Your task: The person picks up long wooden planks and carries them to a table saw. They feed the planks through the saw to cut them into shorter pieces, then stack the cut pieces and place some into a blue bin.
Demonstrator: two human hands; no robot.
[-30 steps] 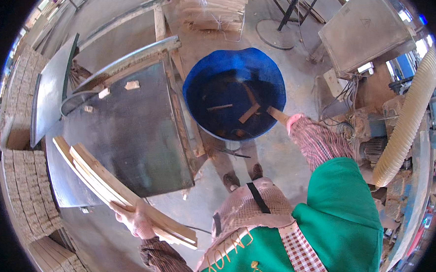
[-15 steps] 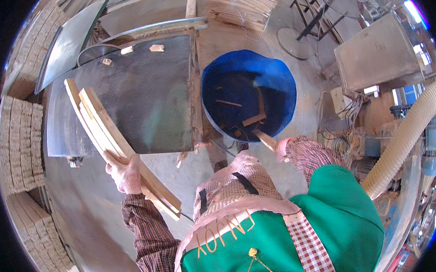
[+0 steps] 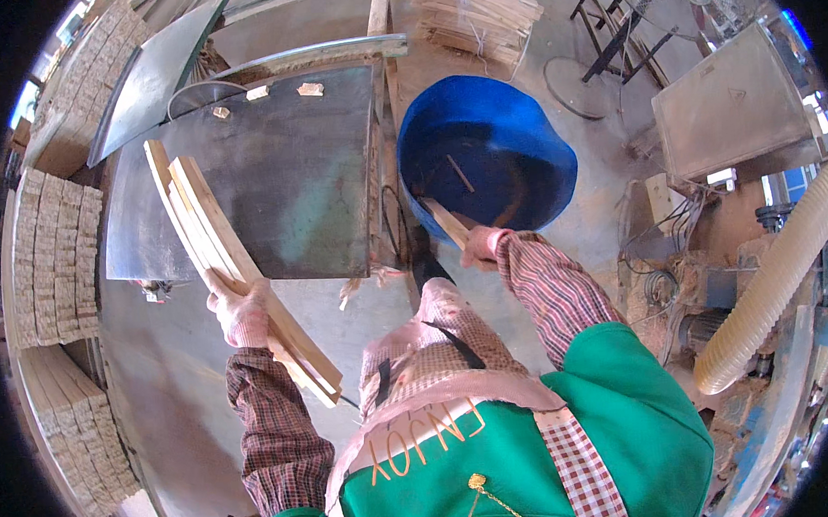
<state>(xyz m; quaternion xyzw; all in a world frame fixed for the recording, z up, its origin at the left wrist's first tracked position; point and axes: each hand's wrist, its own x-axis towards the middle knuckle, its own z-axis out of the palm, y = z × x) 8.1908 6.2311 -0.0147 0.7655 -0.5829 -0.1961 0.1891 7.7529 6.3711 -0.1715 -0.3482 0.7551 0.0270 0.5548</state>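
Several long, pale wooden strips [image 3: 208,222] lie in the grip of my left hand [image 3: 239,310], with its fingers wrapped round them. Their far ends reach over the dark tabletop [image 3: 279,181], and their near ends come back beside my apron. A shorter wood piece [image 3: 445,221] is held in my right hand [image 3: 484,247], at the near rim of a big blue tub [image 3: 559,171]. The tip of that piece overlaps the tub's near left edge. Inside the tub lies a thin wooden stick [image 3: 461,174]; shadow hides much of its bottom.
Small wood scraps [image 3: 310,90] sit along the table's far edge. Stacked wood strips [image 3: 58,254] line the left side, and a tied wood bundle [image 3: 486,16] stands beyond the tub. On the right are a metal box [image 3: 734,106] and a ribbed hose [image 3: 771,282].
My right hand has moved left along the tub's near rim with the wood piece. The left hand keeps hold of the strips. The whole view has shifted slightly.
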